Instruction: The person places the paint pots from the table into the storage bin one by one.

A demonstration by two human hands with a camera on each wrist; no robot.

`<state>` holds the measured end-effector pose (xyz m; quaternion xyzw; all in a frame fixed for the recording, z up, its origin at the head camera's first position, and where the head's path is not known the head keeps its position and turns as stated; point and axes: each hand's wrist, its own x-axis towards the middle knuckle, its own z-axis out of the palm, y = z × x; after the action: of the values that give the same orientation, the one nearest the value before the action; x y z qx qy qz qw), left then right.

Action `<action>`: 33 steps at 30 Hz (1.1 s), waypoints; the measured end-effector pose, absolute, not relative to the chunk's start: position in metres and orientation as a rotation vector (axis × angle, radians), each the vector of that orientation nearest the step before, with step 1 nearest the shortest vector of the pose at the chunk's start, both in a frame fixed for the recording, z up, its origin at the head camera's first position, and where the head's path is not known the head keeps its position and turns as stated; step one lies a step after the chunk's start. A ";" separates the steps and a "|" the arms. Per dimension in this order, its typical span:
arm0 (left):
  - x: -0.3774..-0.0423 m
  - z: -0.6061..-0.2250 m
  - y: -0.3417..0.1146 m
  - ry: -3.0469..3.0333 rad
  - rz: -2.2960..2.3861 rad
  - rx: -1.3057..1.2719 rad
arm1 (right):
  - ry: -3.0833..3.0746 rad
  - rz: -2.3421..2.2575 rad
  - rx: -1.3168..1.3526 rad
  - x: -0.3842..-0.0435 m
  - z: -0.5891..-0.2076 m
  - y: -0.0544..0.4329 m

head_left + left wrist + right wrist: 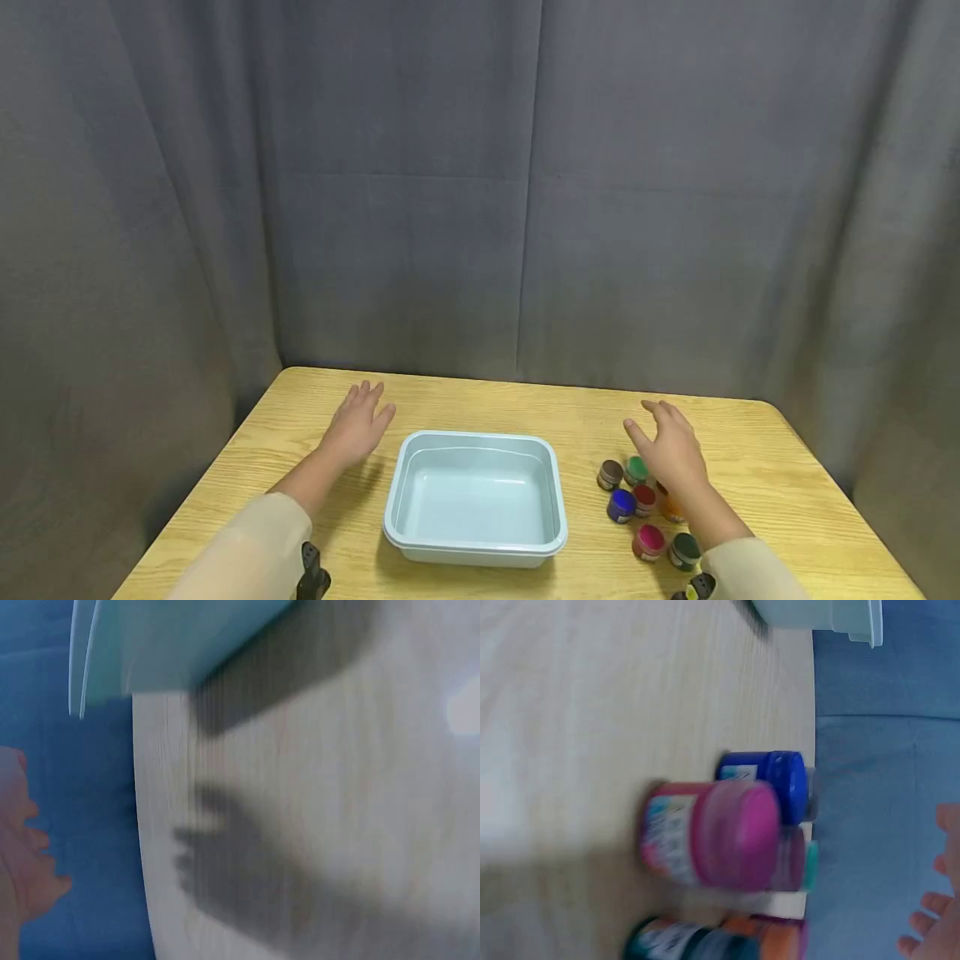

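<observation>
A pale blue plastic basin (480, 550) stands on the table with nothing in it. My left hand (356, 429) hovers to the left of the basin, fingers extended and holding nothing. On the other side, my right hand (673, 450) is held above a group of small paint jars, its fingers spread and not gripping anything. Among the jars are a blue jar (621, 506), a magenta jar (648, 542), a dark green jar (684, 552), a brown jar (610, 475) and a green jar (637, 470). An orange jar (780, 941) is partly hidden by the right hand and forearm in the head view.
The light wooden table (337, 392) has rounded far corners. Grey curtains (405, 208) hang behind it and along both sides. Dark wrist devices (312, 573) sit on both sleeves. A shadow of the left hand falls on the tabletop.
</observation>
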<state>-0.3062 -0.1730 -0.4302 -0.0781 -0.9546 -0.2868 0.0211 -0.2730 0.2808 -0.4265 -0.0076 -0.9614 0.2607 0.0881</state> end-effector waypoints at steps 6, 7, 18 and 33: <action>-0.278 -0.445 -0.166 -2.918 -1.265 -0.251 | -2.836 0.914 -0.012 -0.248 -0.437 0.299; -0.273 -0.448 -0.165 -2.914 -1.303 -0.239 | -2.831 0.931 -0.023 -0.243 -0.439 0.302; -0.218 -0.474 -0.166 -2.708 -1.776 -0.147 | -2.798 1.112 -0.255 -0.204 -0.458 0.326; -0.182 -0.498 -0.145 -2.413 -2.205 -0.202 | -2.770 1.326 -0.473 -0.182 -0.486 0.350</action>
<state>-0.1820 -0.1449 -0.4976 -0.0616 -0.7352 -0.6717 -0.0668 -0.1815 0.3502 -0.4857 -0.1521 -0.8914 0.4267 0.0173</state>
